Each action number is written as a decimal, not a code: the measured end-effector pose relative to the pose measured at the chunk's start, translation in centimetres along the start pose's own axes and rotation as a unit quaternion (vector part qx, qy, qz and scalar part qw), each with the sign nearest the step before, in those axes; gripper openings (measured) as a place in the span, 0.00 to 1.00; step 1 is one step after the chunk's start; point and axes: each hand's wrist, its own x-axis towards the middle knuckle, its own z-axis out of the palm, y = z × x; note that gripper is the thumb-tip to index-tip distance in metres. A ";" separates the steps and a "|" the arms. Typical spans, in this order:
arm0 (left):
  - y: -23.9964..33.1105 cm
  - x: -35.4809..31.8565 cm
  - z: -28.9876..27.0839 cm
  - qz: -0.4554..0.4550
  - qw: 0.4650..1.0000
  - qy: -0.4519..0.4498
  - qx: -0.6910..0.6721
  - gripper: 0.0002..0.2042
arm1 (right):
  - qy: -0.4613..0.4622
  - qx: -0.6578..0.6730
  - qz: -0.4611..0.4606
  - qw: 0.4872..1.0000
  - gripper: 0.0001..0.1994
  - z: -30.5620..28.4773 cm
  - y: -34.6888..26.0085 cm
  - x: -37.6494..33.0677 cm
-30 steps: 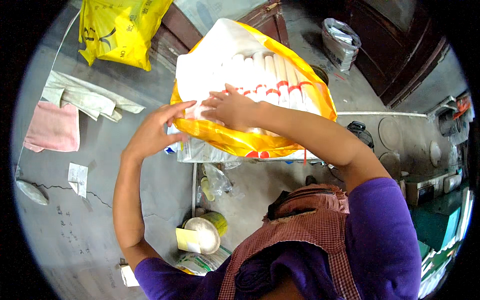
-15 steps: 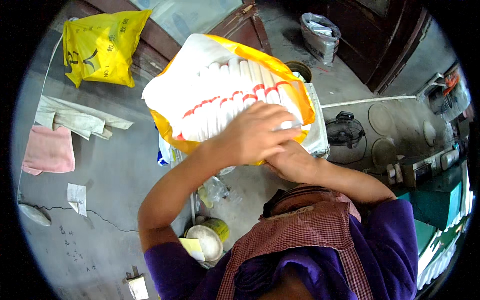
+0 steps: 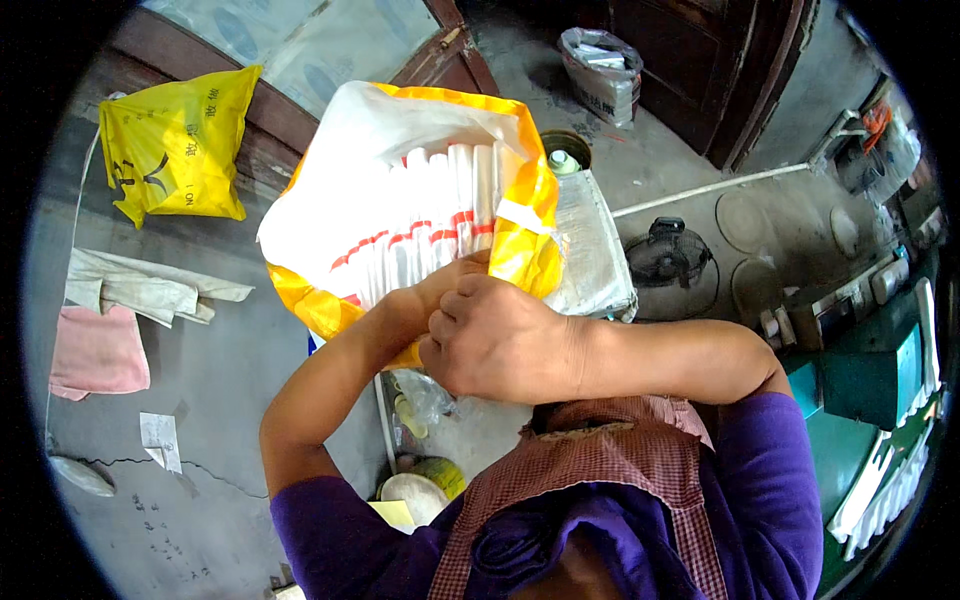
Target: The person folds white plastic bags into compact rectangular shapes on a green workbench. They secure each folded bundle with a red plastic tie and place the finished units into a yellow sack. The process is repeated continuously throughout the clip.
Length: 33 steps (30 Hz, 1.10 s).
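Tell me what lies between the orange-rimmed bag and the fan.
In the head view, the pale bench top lies between the orange-rimmed bag and the fan, just right of the bag.

The person wears a short-sleeved purple top (image 3: 775, 480) with a rosette (image 3: 510, 553) of bunched cloth at the front. Over it sits a finely checked reddish apron (image 3: 600, 460) with matching straps (image 3: 697, 548). Left hand (image 3: 452, 283) and right hand (image 3: 505, 340) are bare.
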 end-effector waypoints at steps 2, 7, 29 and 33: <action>0.8 0.6 -1.8 -0.053 0.998 -0.036 -0.021 0.14 | -0.008 -0.005 -0.013 1.000 0.08 -0.1 0.9 -0.2; 4.9 -5.8 -9.5 -0.106 0.851 0.275 0.435 0.28 | 0.028 -0.043 0.010 0.999 0.12 -4.1 4.7 -0.8; -12.6 -19.7 8.7 -0.303 0.776 0.536 -0.137 0.25 | 0.016 -0.007 0.528 0.849 0.16 -2.5 -9.9 -20.8; -14.0 -18.1 23.7 -0.404 0.821 0.047 -0.402 0.22 | -0.081 -0.045 0.730 0.677 0.19 -0.5 -18.7 -20.8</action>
